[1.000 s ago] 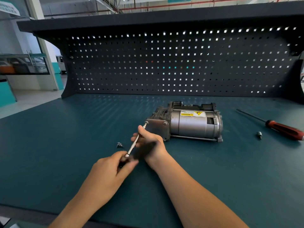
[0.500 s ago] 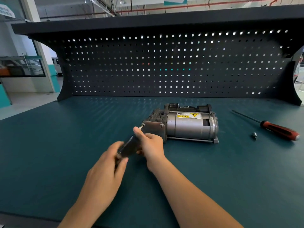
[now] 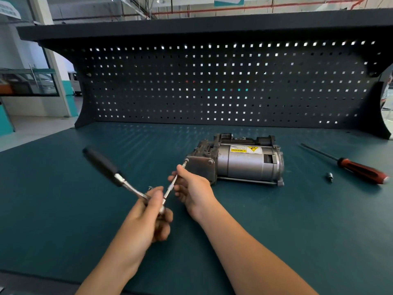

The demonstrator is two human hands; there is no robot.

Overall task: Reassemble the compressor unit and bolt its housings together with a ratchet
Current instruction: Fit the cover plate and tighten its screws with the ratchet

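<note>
left hand (image 3: 148, 220) grip curled round ratchet (image 3: 106, 167) head, right hand (image 3: 192, 188) grip pinching extension bar (image 3: 169, 191), bar tip at compressor (image 3: 244, 165) corner

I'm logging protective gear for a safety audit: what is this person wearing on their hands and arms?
Nothing that shows. The left hand and right hand are ungloved, and both forearms are bare to the picture's edge: no sleeves, watch, wristband or visible rings.
</note>
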